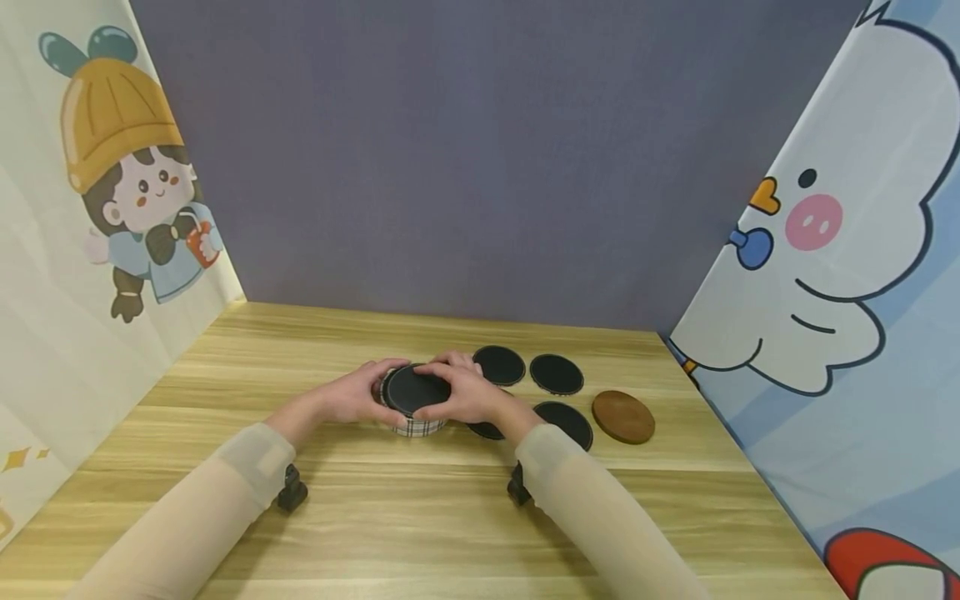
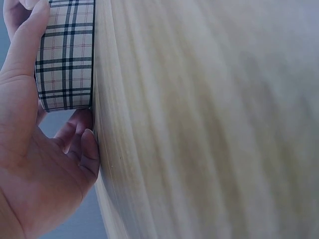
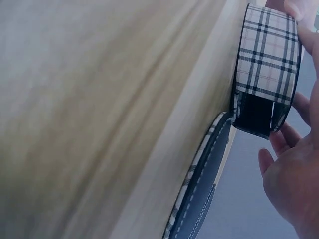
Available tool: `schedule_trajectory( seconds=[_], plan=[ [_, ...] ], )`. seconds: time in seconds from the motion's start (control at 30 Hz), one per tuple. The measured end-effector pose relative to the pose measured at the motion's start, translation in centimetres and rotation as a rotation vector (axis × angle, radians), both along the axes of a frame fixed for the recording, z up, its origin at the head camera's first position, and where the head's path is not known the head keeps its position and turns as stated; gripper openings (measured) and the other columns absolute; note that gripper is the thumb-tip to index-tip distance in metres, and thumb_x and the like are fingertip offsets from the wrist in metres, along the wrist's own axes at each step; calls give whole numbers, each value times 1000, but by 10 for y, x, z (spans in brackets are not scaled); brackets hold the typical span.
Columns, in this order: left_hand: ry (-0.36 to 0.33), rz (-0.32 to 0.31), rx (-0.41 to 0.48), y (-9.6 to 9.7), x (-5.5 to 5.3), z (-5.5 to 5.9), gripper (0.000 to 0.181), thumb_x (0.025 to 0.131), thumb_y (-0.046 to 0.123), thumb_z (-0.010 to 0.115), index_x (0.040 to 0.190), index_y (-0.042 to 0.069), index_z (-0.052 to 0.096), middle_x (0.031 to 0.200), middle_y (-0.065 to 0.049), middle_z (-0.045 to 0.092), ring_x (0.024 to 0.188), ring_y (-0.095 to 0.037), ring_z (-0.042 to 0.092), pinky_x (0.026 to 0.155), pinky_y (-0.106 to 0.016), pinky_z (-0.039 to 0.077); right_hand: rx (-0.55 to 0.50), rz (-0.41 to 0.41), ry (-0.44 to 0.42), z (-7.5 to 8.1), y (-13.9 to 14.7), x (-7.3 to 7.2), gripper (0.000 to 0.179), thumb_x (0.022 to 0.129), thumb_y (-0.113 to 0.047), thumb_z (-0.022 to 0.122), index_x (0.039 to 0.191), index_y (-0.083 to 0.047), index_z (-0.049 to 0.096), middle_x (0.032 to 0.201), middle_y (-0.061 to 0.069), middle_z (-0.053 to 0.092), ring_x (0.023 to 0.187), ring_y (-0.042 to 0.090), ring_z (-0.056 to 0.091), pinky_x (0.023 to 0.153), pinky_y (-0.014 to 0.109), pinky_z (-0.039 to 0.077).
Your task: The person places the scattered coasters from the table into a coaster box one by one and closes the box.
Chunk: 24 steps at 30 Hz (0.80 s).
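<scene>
Plaid round case (image 1: 417,428): fingers of my left hand (image 1: 352,398) and right hand (image 1: 467,393) curl round it, gripping it on the counter (image 1: 405,517). Four black discs (image 1: 557,374) lie to its right, brown disc (image 1: 623,417) beyond. Looks early on: case in hand, discs apparently left; can't tell contents.

The head view is looking forward and down, while 2 low, close wrist views are sharing the plaid holder (image 2: 68,55).
</scene>
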<state>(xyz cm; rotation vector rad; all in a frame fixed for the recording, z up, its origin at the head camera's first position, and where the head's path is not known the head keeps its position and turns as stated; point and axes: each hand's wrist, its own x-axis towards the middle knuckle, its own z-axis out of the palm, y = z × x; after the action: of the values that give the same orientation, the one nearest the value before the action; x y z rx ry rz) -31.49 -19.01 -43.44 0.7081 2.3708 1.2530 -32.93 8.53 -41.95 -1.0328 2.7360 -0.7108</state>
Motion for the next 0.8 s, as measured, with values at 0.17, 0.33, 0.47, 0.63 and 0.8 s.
schedule_trajectory(
  seconds=[0.17, 0.33, 0.47, 0.63, 0.8],
  plan=[
    [-6, 3, -1, 0, 0, 0, 110, 94, 31, 90, 175, 10, 19, 164, -31, 29, 132, -34, 64, 101, -40, 58, 3, 9, -10, 1, 0, 0, 81, 94, -58, 82, 164, -31, 52, 166, 5, 43, 155, 31, 35, 117, 55, 31],
    [-16, -5, 10, 0, -1, 0, 110, 94, 30, 90, 175, 9, 19, 164, -31, 29, 130, -33, 66, 98, -37, 59, 17, 15, -13, 2, 0, 1, 81, 95, -58, 81, 165, -31, 51, 167, 5, 42, 156, 31, 33, 117, 54, 31],
    [-23, -5, 12, -1, -2, -1, 111, 94, 32, 91, 176, 10, 19, 163, -31, 28, 128, -31, 67, 96, -36, 60, 30, 22, -13, 2, 0, 0, 81, 96, -59, 80, 166, -32, 50, 169, 3, 41, 158, 30, 31, 116, 53, 31],
    [-23, 5, 2, 0, -3, -2, 111, 93, 34, 91, 176, 13, 20, 163, -30, 29, 127, -30, 67, 96, -35, 60, 40, 22, -10, 0, 0, 0, 81, 96, -60, 80, 166, -33, 49, 171, 2, 40, 159, 30, 30, 116, 52, 31],
    [-20, 6, 1, 0, -4, -2, 111, 93, 34, 92, 175, 13, 21, 162, -31, 29, 126, -30, 67, 96, -36, 60, 39, 23, -16, 0, 1, 0, 81, 97, -60, 80, 166, -31, 49, 172, 3, 38, 161, 31, 28, 121, 57, 30]
  ],
)
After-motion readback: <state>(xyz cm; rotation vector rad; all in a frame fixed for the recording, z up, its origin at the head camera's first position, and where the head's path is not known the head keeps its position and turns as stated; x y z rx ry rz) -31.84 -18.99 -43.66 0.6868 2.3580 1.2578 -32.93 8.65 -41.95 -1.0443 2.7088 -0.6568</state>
